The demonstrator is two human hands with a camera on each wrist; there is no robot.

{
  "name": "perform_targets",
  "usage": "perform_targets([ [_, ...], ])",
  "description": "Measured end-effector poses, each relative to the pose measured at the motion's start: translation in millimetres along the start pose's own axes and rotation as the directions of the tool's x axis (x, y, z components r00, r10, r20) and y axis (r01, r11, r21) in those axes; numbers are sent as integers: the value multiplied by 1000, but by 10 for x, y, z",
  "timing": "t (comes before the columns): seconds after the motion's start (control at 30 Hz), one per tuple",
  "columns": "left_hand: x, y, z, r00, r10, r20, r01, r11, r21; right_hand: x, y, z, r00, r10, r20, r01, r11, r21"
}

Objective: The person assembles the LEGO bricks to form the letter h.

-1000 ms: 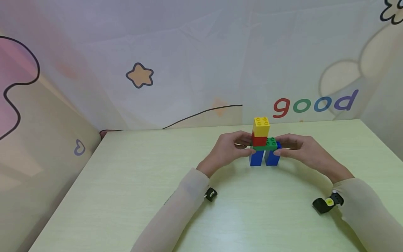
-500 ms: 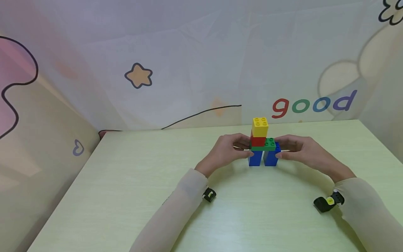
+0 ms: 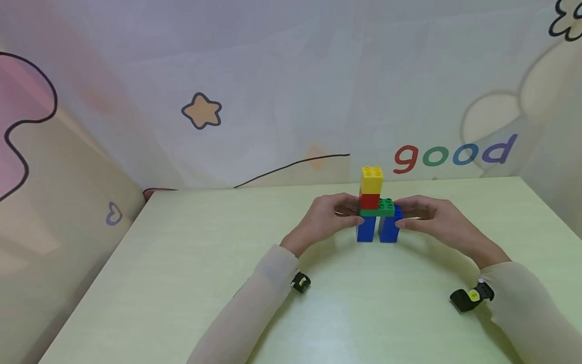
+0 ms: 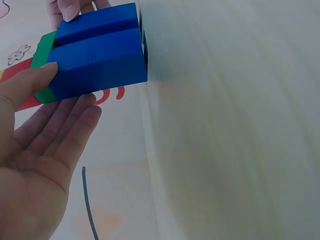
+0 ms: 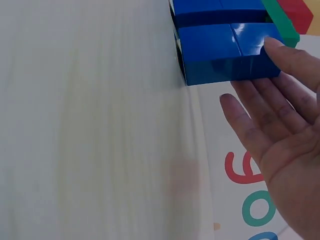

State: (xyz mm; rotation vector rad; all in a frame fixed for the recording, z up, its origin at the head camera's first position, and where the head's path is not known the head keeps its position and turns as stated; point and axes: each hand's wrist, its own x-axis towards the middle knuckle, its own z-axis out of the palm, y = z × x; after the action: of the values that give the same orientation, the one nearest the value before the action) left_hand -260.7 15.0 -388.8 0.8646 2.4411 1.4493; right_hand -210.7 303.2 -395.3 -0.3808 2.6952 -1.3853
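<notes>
A small building-block structure stands between my hands in the head view. Two blue brick columns, the left column [image 3: 366, 230] and the right column [image 3: 388, 231], are side by side with a narrow gap. A flat green brick [image 3: 387, 207] bridges them, and on its left end sit a red brick [image 3: 369, 201] and a yellow brick [image 3: 372, 181]. My left hand [image 3: 325, 218] grips the left column's upper end, thumb in front and fingers behind. My right hand [image 3: 434, 216] holds the right column likewise; its thumb [image 5: 280, 52] presses the blue face in the right wrist view.
The pale wooden table [image 3: 204, 273] spreads out in front and to the left. Behind it hangs a printed cloth backdrop [image 3: 282, 101] with a star and the word "good". Each wrist carries a small black camera, such as the right wrist camera [image 3: 465, 301].
The block structure has shifted slightly to the left, with both hands moving along with it. Their hold on the blue columns looks much the same.
</notes>
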Motion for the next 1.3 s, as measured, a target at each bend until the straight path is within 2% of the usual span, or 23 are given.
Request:
perform_targets([
  [0.17,-15,-46,-41,1000,20,-17,-20,1000,-13,26,-33,53,1000,-12,-17,13,1000,2],
  [0.33,-39,-72,-88,999,-3,-39,3,1000,-9,67,-65,95,1000,-8,-26,9,1000,20],
  [0.7,-109,-97,-166,990,-35,-134,29,999,-46,180,-170,206,999,-2,-44,5,999,50],
  [0.9,-145,-125,-226,983,-33,-179,24,998,-54,229,-236,254,999,-39,-22,40,997,65],
  [1.1,-173,-150,-259,976,-67,-208,43,992,-117,293,-256,313,1000,-19,-14,20,995,98],
  [1.3,-172,-204,-280,968,-142,-207,102,976,-194,365,-261,380,1000,7,-7,-6,991,133],
])
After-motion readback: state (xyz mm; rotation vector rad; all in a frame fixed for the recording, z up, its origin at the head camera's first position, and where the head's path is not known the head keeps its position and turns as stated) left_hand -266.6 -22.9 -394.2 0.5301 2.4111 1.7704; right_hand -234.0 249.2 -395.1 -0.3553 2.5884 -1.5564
